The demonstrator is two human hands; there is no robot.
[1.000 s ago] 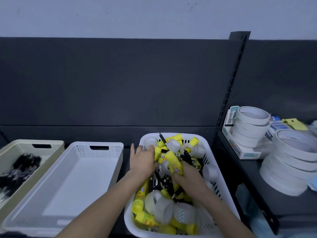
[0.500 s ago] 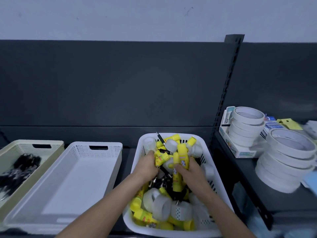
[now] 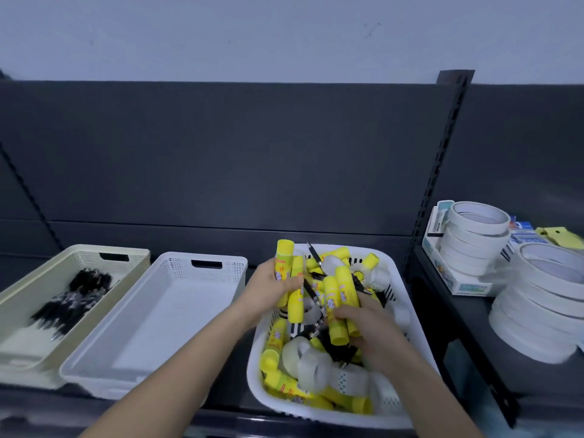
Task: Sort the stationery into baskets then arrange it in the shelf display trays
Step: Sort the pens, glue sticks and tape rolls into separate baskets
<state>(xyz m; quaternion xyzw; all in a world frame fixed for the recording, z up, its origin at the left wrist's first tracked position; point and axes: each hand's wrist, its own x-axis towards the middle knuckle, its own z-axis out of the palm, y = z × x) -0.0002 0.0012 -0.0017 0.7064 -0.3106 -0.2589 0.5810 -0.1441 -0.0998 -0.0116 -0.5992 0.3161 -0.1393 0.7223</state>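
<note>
- Both hands are at the white oval perforated plastic basket (image 3: 254, 379). The left hand (image 3: 271, 289) is over its far-left corner, with the fingers curled round two yellow glue sticks (image 3: 295, 298). One of these stands upright, its cap above the basket's far rim.
- The right hand (image 3: 376, 336) is inside the same basket, near the middle. It is clenched round a bunch of the same yellow sticks, which point up and away from the person.
- The rest of that basket is a jumble. More glue sticks lie along the near and left walls, and clear tape rolls (image 3: 319, 365) fill the near half. Loose black pens (image 3: 313, 254) are mixed in, one poking up at the far rim.
- Just left of the oval basket stands a white rectangular plastic basket (image 3: 164, 324) with a cut-out handle.
- Left again, a cream rectangular basket (image 3: 79, 251) holds a heap of dark pens (image 3: 72, 298).
- All three baskets sit on a dark grey metal shelf (image 3: 232, 395).
- Right of the oval basket, on the neighbouring shelf section, are two stacks of white tape rolls (image 3: 550, 298). The farther stack sits in a white and blue carton (image 3: 458, 279).
</note>
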